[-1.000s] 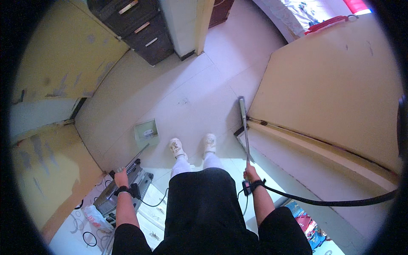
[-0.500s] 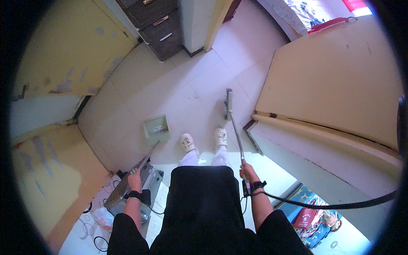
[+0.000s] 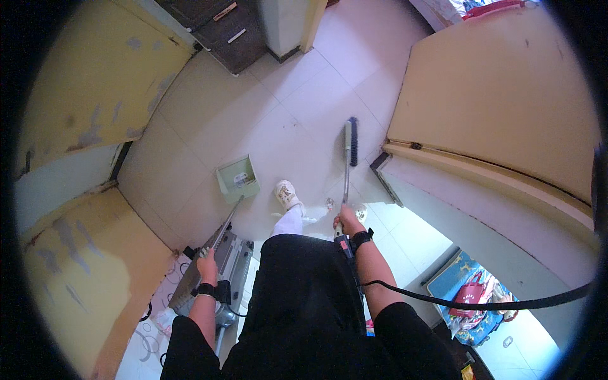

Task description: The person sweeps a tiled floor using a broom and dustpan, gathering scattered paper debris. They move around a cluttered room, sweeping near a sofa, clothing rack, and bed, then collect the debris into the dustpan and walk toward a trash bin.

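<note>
Broom and dustpan stand apart on the pale floor

The left hand [image 3: 207, 266] has its fingers wrapped around the dustpan's handle [image 3: 229, 220], and the right hand [image 3: 347, 220] has its fingers closed around the broom's handle [image 3: 346, 183]; neither grip shows a gap. The green dustpan [image 3: 246, 192] sits on the floor [image 3: 209, 126], ahead and to the left, with some small pale bits inside, too small to identify. The broom [image 3: 353, 142] reaches out ahead on the right, well apart from the dustpan, its dark bristles facing right; whether they press on the floor I cannot tell. Between and beyond the two lie dark specks [image 3: 291, 123]. The left shoe [image 3: 287, 193] is near the dustpan, and a grey suitcase [image 3: 244, 266] stands beside the left hand.

This looks like the sweeping step, mid-stroke rather than loading. A useful next move would call for bringing the bristles leftward behind the specks, with the dustpan held steady.
</note>
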`<state>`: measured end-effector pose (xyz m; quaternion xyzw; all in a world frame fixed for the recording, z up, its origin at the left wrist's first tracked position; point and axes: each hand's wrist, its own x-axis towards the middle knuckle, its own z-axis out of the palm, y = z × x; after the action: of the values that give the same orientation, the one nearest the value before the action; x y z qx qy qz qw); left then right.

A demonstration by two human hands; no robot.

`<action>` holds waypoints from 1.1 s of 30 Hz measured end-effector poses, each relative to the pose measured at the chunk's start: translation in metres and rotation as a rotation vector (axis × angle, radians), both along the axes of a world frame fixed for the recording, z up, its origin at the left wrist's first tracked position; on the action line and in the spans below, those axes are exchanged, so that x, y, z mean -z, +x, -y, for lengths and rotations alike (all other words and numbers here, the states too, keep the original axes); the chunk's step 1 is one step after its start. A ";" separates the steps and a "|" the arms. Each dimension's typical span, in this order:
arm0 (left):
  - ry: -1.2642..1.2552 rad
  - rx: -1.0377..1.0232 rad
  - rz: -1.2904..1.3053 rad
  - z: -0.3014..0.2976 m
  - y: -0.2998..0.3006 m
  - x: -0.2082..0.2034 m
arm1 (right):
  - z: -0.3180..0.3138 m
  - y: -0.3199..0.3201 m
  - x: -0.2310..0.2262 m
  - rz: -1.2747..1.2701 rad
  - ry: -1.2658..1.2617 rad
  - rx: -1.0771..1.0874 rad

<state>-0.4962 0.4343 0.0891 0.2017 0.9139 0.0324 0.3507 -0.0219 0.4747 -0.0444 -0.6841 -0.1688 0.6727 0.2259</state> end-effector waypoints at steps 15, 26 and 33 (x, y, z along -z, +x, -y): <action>0.190 0.073 -0.037 0.009 0.002 0.004 | -0.016 0.081 -0.075 0.058 -0.393 0.451; 0.144 0.092 -0.140 -0.008 0.023 -0.021 | -0.027 -0.001 0.017 0.135 0.039 -0.417; 0.168 0.147 -0.282 0.003 0.025 -0.013 | -0.005 0.047 -0.100 -0.264 -0.483 0.201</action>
<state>-0.4708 0.4309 0.1019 0.2991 0.9310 0.0543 0.2022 0.0249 0.4794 0.0559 -0.6379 0.0958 0.7508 0.1421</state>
